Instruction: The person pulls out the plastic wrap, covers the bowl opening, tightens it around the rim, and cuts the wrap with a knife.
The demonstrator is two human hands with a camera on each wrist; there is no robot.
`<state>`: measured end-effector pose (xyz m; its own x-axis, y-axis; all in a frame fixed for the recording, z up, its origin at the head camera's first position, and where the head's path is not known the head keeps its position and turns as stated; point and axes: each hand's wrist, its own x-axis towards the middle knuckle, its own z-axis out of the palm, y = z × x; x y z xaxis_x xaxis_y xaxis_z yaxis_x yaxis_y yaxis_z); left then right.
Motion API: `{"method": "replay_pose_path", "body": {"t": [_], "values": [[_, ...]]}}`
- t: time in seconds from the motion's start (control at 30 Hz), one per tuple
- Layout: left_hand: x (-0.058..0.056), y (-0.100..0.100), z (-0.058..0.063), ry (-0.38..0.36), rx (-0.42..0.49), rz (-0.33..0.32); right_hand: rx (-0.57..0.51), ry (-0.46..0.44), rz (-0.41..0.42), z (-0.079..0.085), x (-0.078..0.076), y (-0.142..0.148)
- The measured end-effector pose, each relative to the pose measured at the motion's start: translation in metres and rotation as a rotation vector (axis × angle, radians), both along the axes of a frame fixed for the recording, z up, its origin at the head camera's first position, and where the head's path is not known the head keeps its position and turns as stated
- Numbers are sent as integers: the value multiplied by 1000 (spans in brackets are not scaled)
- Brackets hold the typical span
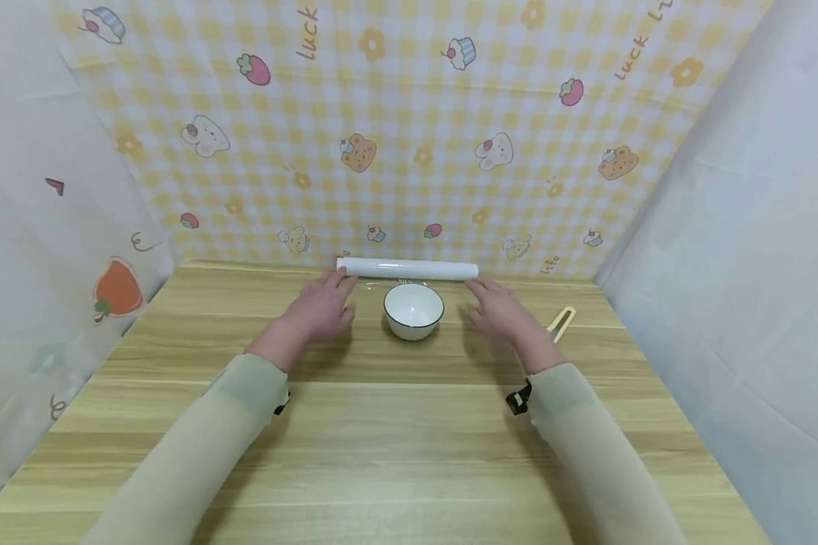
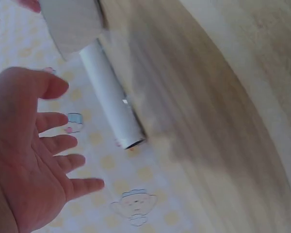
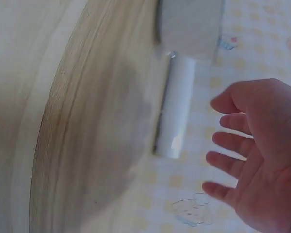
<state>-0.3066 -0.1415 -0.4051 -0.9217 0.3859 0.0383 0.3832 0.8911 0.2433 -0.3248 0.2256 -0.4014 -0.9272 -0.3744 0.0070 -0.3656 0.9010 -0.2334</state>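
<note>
A white roll of what looks like clear plastic wrap lies lengthwise along the back of the table, against the patterned cloth. Just in front of its middle stands a white bowl with a dark rim, upright; its inside looks bare. My left hand reaches to the roll's left end, fingers extended and apart; in the left wrist view the palm and loose fingers hold nothing. At the other end, my right hand has its fingers spread, also holding nothing in the right wrist view. Whether fingertips touch the roll I cannot tell.
A pale yellow looped object, partly hidden by the right forearm, lies right of the right hand. Behind the table hangs a yellow checked cloth, with pale cloths on both sides. The wooden tabletop stretches toward me between the sleeves.
</note>
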Motion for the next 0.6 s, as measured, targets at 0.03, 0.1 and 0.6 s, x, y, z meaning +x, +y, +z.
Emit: {"method": "replay_pose_path", "body": {"t": [0.03, 0.1, 0.6], "values": [[-4, 0, -2, -2, 4, -6, -13, -8, 0, -3, -5, -1], [-11, 1, -6, -14, 19, -18, -27, -24, -3, -8, -16, -3], [-57, 14, -39, -96, -33, -10, 53, -96, -34, -45, -64, -32]]}}
